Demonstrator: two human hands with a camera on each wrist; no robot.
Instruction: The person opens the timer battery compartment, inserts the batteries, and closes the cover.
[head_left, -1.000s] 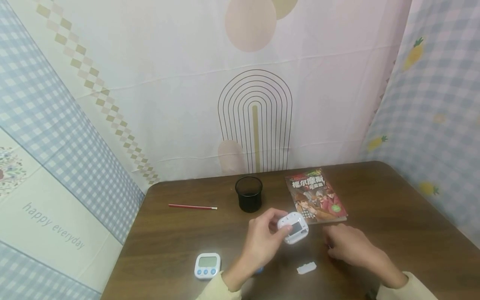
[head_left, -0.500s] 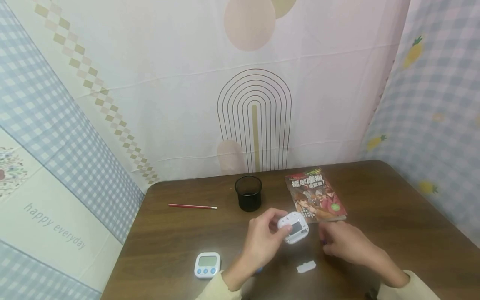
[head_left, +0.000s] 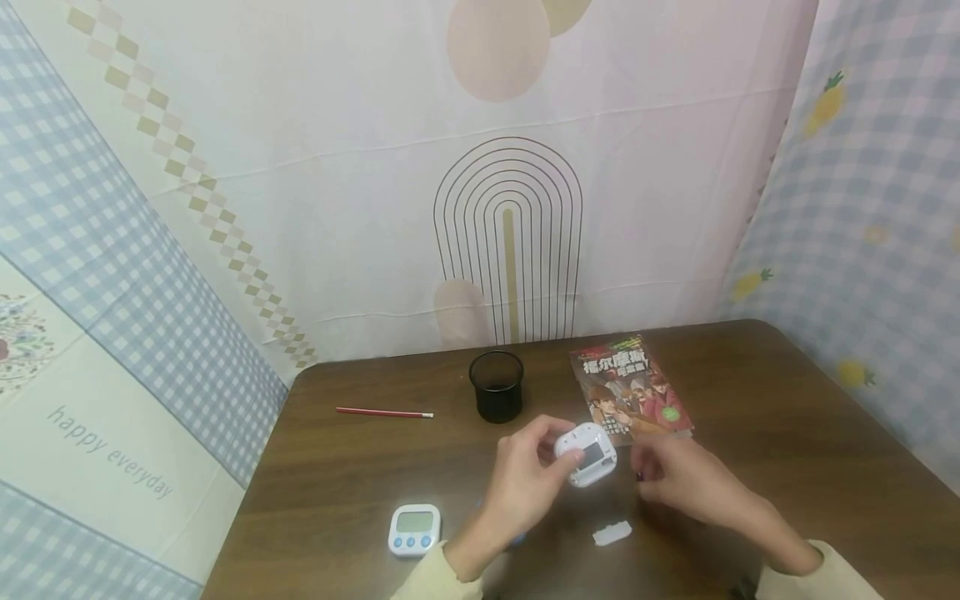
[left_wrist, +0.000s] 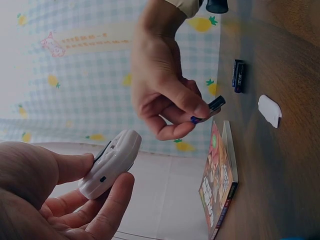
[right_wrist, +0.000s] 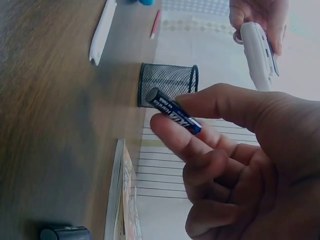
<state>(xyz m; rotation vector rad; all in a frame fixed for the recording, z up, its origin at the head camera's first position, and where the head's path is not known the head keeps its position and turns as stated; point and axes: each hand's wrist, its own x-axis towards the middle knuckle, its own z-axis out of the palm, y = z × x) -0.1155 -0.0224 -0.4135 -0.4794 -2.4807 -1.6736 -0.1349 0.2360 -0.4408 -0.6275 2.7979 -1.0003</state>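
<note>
My left hand (head_left: 525, 483) grips a white digital timer (head_left: 592, 457) by its edge, thumb on the back, which faces me. In the left wrist view this timer (left_wrist: 112, 162) is seen edge-on. To its right, my right hand (head_left: 690, 482) pinches a small dark-blue battery (right_wrist: 174, 111) between thumb and forefinger, apart from the timer. A white battery cover (head_left: 612, 533) lies on the table below the two hands. More dark battery shapes (left_wrist: 239, 76) rest on the table near the cover in the left wrist view.
Another white timer (head_left: 415, 531) with blue buttons lies left of my left forearm. A black mesh pen cup (head_left: 498, 396), a red pencil (head_left: 384, 412) and a comic-style book (head_left: 632, 392) sit farther back on the brown table (head_left: 322, 475). Something blue (head_left: 517, 539) is mostly hidden beneath my left wrist.
My right hand has shifted a little to the left with the battery, closer to the timer. The left hand and its timer have stayed almost still.
</note>
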